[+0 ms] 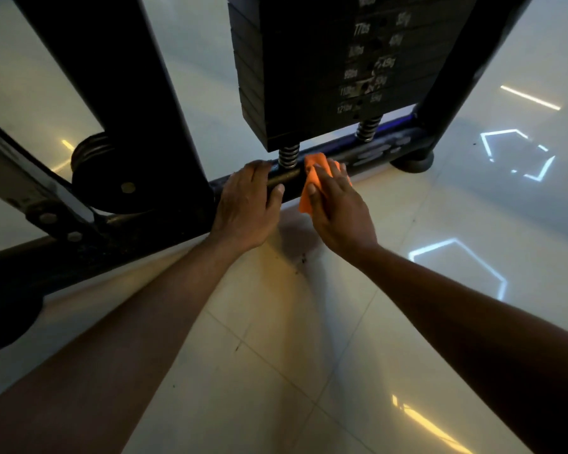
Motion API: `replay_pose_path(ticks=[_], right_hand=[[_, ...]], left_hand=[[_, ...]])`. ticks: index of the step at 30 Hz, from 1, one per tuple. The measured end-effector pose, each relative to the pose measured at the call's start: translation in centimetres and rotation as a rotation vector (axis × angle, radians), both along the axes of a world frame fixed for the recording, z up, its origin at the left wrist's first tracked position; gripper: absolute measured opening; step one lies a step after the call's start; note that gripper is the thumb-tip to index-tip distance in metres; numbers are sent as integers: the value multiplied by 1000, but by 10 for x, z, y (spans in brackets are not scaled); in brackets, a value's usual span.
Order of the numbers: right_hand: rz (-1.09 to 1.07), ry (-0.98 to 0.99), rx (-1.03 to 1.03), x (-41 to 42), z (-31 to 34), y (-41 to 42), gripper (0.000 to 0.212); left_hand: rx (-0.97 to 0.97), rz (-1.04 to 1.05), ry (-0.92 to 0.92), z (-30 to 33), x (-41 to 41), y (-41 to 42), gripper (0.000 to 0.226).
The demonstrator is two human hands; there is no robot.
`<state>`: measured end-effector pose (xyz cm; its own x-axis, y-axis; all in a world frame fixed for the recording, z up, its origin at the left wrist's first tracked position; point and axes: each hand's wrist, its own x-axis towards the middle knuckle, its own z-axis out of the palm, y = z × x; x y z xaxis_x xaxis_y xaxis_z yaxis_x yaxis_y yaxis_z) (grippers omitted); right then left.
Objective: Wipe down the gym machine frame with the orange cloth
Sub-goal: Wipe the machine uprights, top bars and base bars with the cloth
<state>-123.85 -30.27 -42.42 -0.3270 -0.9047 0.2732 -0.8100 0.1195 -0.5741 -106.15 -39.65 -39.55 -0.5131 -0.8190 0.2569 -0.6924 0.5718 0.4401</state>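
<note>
The machine's low black base bar [374, 155] runs across the floor from lower left to upper right. My left hand [246, 208] grips this bar just left of a coil spring, fingers curled over its top and thumb on the near side. My right hand [336, 204] presses the orange cloth [309, 191] flat against the bar just right of that spring, fingers fairly straight on the cloth. The cloth drapes over the bar and hangs down its near face. Part of the cloth is hidden under my palm.
The black weight stack [325, 70] hangs right above the bar on two coil springs [288, 155]. A thick upright post [118, 93] and a pulley wheel [112, 178] stand to the left, another upright [466, 60] and a rubber foot [412, 162] to the right. Glossy tiled floor lies in front.
</note>
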Motion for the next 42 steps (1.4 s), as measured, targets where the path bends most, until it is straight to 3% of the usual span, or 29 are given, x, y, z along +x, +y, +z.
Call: replay_pose_path(ticks=[4,10,15,18,22,26,28,30,34,38,42], right_hand=[[-5,8,44,17,-22,-25,70],[64,293,3,-33,-40,-38,72],[-141,104,-56,-37,-31,-47,66],[-20,203,-54,-5,-34,-48,68],[68,372,-33,-49,-32,-46,72],[-140,176,-29,-37,-31,-48,71],[-102,107,-42,2,-34,-50,70],[-17,139,-50,8,-37,-47,72],[47,363,-15,-59,-33,-43,72],[-100,169,24,-45,-23,-44,68],[102,234,46,-23,-23,-32,65]], left_hand=[[-13,10,-98,-7,-24,-19,50],[-106,7,-141,-21,-23,-27,52],[-136,39,-169,-28,-23,-25,56],[-205,64,-153,-32,-24,-18,54],[-221,79,-110,-33,-25,-15,48],[-225,90,-85,-34,-24,-13,45],[-230,93,-81,-34,-25,-13,45],[-226,97,-76,-34,-24,-12,46],[-212,82,-89,-31,-19,-13,55],[-198,79,-115,-32,-19,-14,62],[-218,61,-135,-31,-16,-14,61]])
